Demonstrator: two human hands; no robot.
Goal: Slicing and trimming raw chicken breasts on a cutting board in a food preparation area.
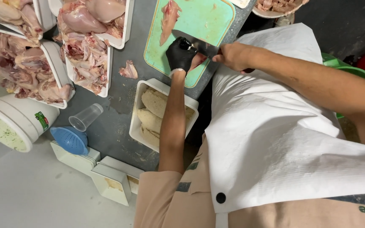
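Observation:
My left hand [180,55], in a black glove, presses down on a piece of raw chicken [197,60] at the near edge of the green cutting board [208,21]. My right hand [233,56] is bare and grips the handle of a wide cleaver [196,42], whose blade lies across the board just above the gloved hand. A long strip of raw chicken [168,19] lies further up the board, apart from both hands.
A white tray of breaded fillets [148,114] sits below the board. White trays of raw chicken [87,55] fill the left. A loose chicken scrap [128,69], a clear plastic cup [85,117], a blue strainer [69,139] and a white bucket [13,122] lie nearby.

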